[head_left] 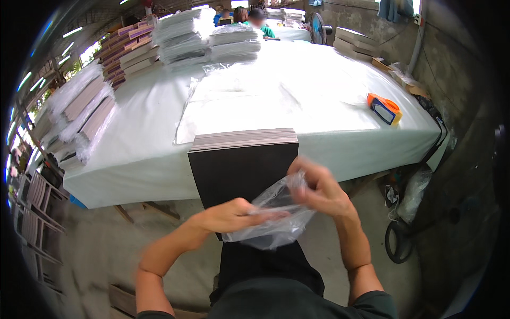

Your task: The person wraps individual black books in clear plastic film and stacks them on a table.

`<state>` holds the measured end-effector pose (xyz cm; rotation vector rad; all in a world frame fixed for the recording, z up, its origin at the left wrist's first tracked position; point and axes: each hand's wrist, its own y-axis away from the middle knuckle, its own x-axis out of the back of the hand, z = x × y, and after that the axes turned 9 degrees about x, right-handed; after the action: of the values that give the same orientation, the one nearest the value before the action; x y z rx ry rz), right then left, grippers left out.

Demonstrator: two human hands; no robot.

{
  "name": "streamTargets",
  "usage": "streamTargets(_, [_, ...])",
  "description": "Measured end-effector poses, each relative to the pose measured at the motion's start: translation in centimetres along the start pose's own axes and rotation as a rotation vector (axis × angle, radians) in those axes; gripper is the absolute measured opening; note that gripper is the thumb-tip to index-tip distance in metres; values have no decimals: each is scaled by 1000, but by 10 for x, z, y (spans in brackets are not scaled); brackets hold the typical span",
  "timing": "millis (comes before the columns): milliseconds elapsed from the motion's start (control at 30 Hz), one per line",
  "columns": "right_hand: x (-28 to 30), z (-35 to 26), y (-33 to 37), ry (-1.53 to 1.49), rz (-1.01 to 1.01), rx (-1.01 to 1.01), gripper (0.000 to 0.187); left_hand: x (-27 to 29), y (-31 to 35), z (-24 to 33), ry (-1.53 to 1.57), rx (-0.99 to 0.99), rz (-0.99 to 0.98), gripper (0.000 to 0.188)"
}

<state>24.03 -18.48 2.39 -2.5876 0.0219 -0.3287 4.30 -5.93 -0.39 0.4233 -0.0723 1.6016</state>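
Note:
A clear plastic bag [271, 228] is stretched between my two hands, low in front of my body. My left hand [234, 217] grips its left side, the fingers reaching along the film. On the right, my right hand [321, 190] is closed on the upper edge of the bag, somewhat blurred. Just beyond the bag, a stack of flat boards [241, 169] with a black front face leans upright at the table's near edge. Its pale layered edges face up. The bag and my hands cover the lower part of the stack.
A white-covered table [329, 143] spans the view, with clear plastic sheets [239, 95] on it. An orange-and-blue tape dispenser [384, 109] sits at right. Plastic-wrapped stacks [183, 37] and cartons [125, 45] stand far left. People sit beyond, near a fan [317, 27].

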Motion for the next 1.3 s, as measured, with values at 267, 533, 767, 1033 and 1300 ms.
streamTargets(267, [10,60,35,-747,9,-306,33,-1,28,-59,1435,-1108,-251,34])
streamTargets(533, [-13,79,34,-489,-153,-387,21,5,15,-16,1373,-1545,-1059,49])
streamTargets(767, [-20,95,41,-483,631,-620,37,1,18,-43,1438,-1384,-552,46])
streamTargets(1033, [19,99,50,-708,-286,-127,35,2,30,-76,1377,-1072,-44,47])
streamTargets(1300, [44,84,25,71,201,-232,44,33,83,-107,101,32,542,39])
